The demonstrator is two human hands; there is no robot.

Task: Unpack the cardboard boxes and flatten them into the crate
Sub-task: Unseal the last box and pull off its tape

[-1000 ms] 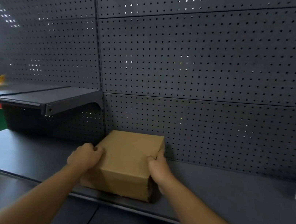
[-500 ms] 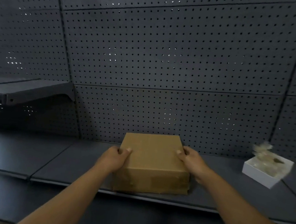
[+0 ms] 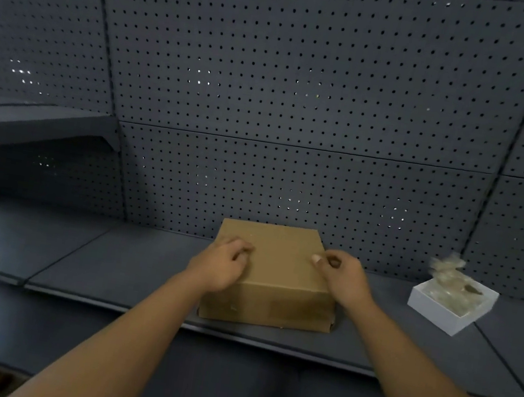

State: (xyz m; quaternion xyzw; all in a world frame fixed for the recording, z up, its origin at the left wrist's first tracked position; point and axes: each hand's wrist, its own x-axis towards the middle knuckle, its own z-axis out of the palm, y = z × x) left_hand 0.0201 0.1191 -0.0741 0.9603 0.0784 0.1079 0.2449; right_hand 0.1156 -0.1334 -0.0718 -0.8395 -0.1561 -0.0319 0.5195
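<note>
Cardboard, brown and plain, makes up the closed squat box (image 3: 271, 274) sitting near the front edge of the dark grey metal shelf (image 3: 108, 263). Both hands curl their fingers onto its lid, left hand (image 3: 221, 265) at the left edge, right hand (image 3: 342, 278) at the right (neither clearly gripping). Opening it well probably means finding the flap seam, hooking fingertips underneath and lifting evenly.
</note>
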